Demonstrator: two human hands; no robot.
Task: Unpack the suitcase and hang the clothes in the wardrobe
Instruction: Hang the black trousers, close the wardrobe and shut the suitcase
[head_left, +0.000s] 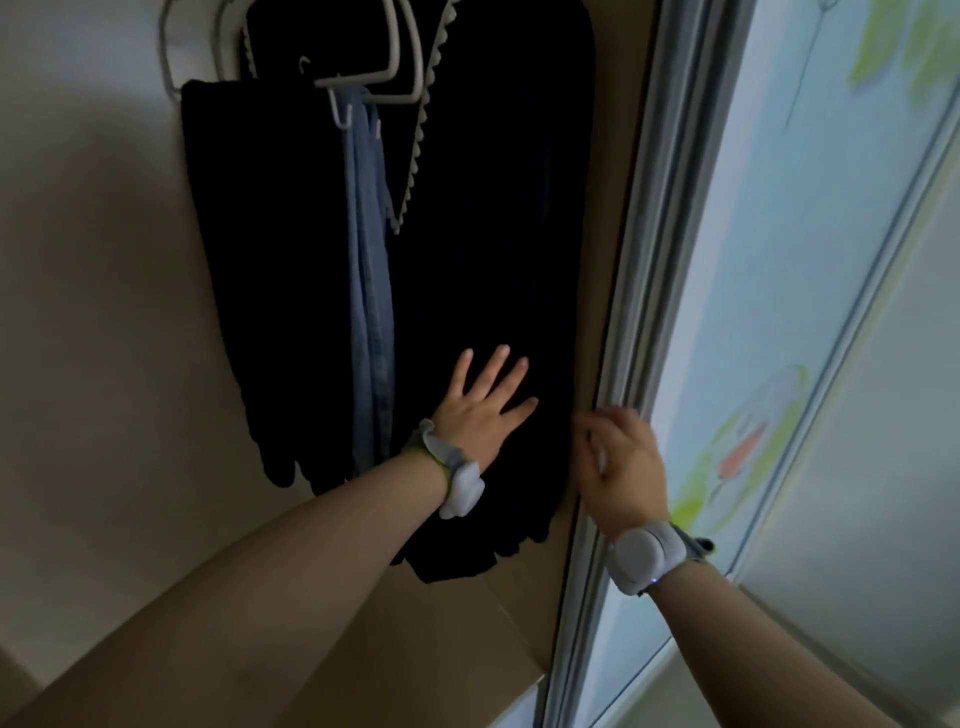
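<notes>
With your left hand (485, 400) spread flat on the black garment (493, 234) hanging in the wardrobe (602, 234), and your blurred right hand (621, 457) at the sliding door (639, 312) edge, grip unclear, closing it could trap fabric.

Left hand (483, 410) was up and out in front, palm away from me, fingers (496, 364) straight and fanned wide, left forearm (311, 540) stretched long from the lower left. Right hand (623, 467) was raised just beside it, back toward me, its fingers curled and blurred. I couldn't tell if they gripped anything.
</notes>
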